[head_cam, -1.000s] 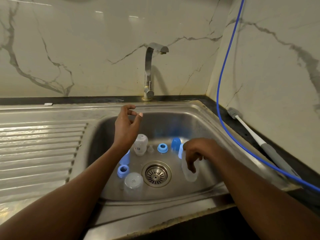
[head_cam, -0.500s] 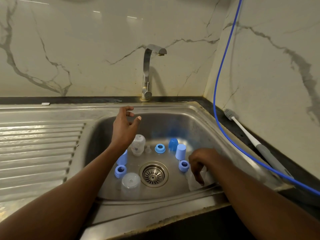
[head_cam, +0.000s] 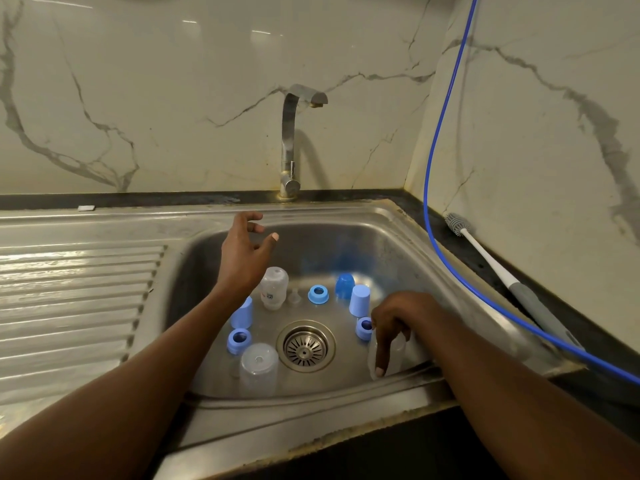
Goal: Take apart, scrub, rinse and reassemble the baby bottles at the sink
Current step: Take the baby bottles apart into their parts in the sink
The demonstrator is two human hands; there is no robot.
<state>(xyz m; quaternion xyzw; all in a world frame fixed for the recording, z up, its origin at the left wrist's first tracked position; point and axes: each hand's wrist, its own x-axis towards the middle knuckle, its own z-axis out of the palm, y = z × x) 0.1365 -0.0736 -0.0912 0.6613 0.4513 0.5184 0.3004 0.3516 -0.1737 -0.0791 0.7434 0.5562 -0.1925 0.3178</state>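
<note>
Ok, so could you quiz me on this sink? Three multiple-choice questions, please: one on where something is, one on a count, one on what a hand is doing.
1. Where does the bottle brush lie?
A. in the sink bowl
B. on the draining board
C. on the dark counter right of the sink

2. How many blue screw rings are in the basin?
A. one
B. three
C. six

3. What is the left hand doing?
A. hovering with fingers apart, holding nothing
B. gripping a bottle
C. turning the tap

Answers:
1 C: its white handle lies on the dark strip outside the steel rim.
2 B: one ring sits behind the drain, one to its left and one to its right.
3 A: it is above the basin with nothing between its fingers.
</note>
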